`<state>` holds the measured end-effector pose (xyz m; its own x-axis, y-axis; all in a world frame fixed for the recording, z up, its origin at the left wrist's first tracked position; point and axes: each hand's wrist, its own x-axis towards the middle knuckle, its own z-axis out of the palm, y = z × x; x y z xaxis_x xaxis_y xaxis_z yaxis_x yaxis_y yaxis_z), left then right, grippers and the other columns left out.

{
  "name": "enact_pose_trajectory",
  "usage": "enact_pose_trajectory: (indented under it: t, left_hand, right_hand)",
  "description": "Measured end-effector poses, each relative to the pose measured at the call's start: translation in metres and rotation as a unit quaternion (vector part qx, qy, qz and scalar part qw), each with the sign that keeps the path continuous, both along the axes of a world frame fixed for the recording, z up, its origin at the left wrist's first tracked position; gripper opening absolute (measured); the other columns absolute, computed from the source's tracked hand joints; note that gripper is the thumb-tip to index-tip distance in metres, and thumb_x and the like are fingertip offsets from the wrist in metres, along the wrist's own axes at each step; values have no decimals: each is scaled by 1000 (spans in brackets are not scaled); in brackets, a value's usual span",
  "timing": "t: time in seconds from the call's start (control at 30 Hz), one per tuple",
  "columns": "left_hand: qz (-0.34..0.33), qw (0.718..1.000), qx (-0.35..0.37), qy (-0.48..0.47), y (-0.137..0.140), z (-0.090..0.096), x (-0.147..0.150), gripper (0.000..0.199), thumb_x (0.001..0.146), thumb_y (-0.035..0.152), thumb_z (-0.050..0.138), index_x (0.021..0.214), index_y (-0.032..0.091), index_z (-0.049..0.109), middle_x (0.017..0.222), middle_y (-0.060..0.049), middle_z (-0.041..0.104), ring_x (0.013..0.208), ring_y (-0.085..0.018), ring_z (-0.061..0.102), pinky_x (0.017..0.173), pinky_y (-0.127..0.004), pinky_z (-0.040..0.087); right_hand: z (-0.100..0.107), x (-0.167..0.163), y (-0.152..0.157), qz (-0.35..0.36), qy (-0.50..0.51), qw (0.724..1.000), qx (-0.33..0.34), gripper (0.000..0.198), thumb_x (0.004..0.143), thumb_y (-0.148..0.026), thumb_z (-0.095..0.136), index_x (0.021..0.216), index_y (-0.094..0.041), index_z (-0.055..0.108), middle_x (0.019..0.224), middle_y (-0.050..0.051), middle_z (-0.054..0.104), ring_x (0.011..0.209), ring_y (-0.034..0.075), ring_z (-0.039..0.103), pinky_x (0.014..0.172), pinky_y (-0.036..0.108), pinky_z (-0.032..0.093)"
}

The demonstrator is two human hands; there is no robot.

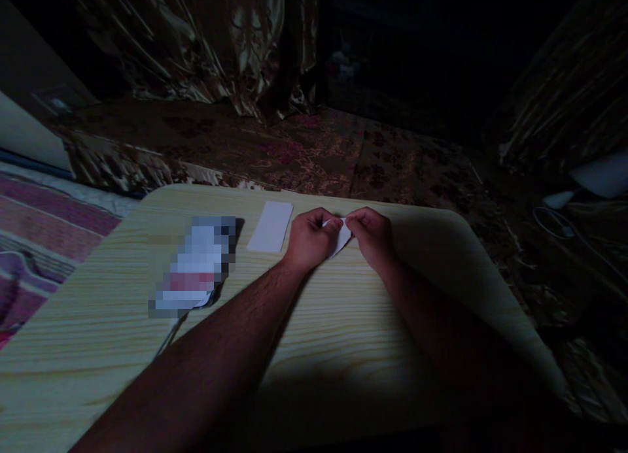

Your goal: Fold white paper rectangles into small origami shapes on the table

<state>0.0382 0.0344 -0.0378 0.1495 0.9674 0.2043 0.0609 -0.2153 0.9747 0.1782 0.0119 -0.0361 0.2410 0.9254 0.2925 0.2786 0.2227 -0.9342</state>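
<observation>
White paper (338, 241), a small piece, sits just right of the paper stack (271, 227), pinched between the left hand (313, 240) and the right hand (371, 237), thumbs pressed on it. Uneven tension between those hands could crease or tear it. The left hand, close to the stack, might nudge its loose sheets across the counter (333, 329) if it swings outward. Left and nearer than the stack, a cable (171, 334) meets the left forearm (230, 335); a sideways sweep could tug the pixelated object (193, 260) attached there. That object is unidentifiable. Fingers cover much of the pinched piece, so its folds cannot be told; right of the stack, the right forearm (426, 302) fades into shadow.
</observation>
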Motion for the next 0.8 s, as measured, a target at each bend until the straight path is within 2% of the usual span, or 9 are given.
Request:
enact_pose_trajectory:
  t: [0.37,0.8]
  left_hand:
    - [-9,1000,-17,-11,-2,2,0,20,71,35,65,69,15,66,57,0,59,50,-10,45,48,-22,36]
    - [-6,999,13,34,-2,4,0,20,74,35,62,69,15,65,61,0,59,56,-11,48,51,-21,36]
  right_hand:
    - [2,-1,-1,-14,-24,1000,-3,13,74,-30,59,72,-18,62,61,-2,59,58,12,53,54,24,41]
    - [2,-2,-3,-29,-63,997,15,11,75,-27,59,71,-18,63,63,-2,62,58,12,56,56,23,42]
